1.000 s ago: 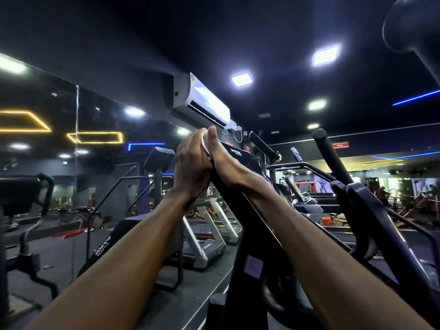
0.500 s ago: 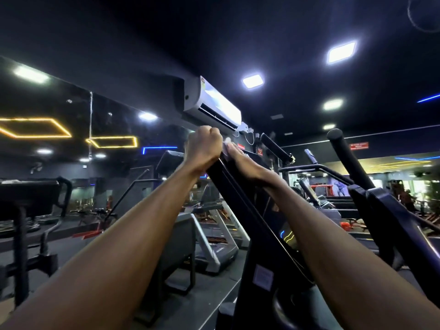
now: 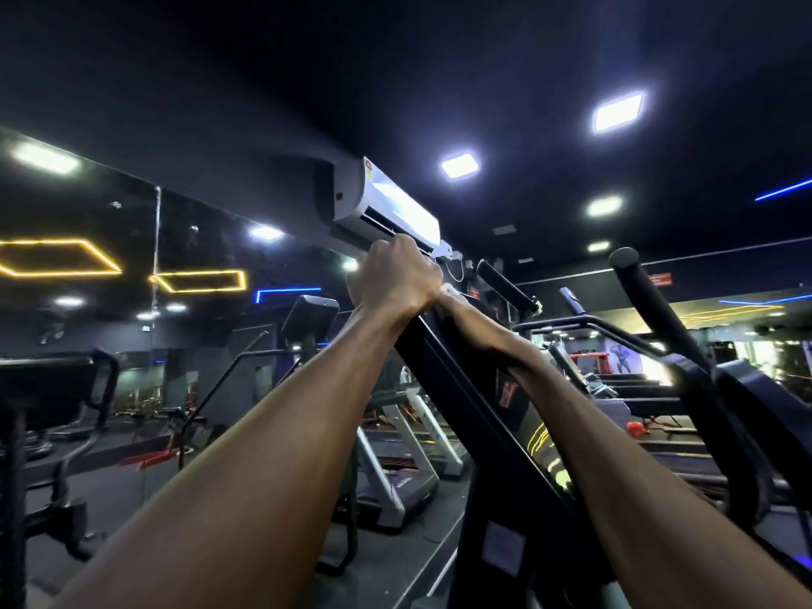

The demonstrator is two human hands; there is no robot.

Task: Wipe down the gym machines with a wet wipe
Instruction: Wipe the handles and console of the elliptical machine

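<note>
A dark gym stretches out under a black ceiling with square lights, a white air conditioner (image 3: 386,208) on the wall ahead and rows of treadmills (image 3: 395,450) below. In front of the person a black machine console (image 3: 457,389) slants upward, and both bare arms reach to its top edge.

The left hand (image 3: 397,283) is curled into a fist over the top corner of the console — clamped there, by the look of it to steady the panel. The right hand (image 3: 461,312) lies along the console's upper face just beside the left, touching it; its fingers are mostly hidden behind the left hand, so whether they are curled or flat I cannot tell. A small white scrap, the wet wipe (image 3: 449,288), peeks out between the two hands, right at the top of the right hand.

The step in hand looks like wiping the console's top edge. The next move probably calls for drawing the wipe down the slanted face — keeping it flat against the panel while the left hand holds on.
</note>
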